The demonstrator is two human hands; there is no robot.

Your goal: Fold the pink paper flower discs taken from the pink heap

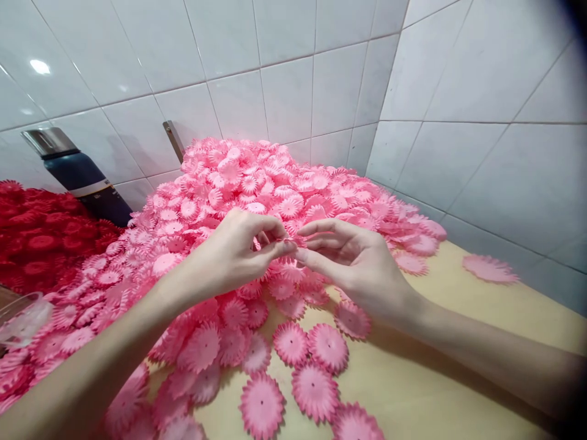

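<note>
A big heap of pink fabric flower petals (275, 183) covers the tan table (458, 342) against the tiled wall. My left hand (238, 250) hovers over the heap's front slope with fingertips pinched together; what lies between them is too small to see clearly, perhaps a pink petal. My right hand (353, 260) meets it from the right, fingers stretched towards the left fingertips and almost touching them. Loose pink petals (293, 366) lie flat on the table below both hands.
A heap of red petals (36, 238) lies at the far left. A dark blue bottle with a metal cap (77, 171) stands against the wall behind it. One single pink petal (490, 269) lies near the right wall. Clear plastic (22, 318) shows at the left edge.
</note>
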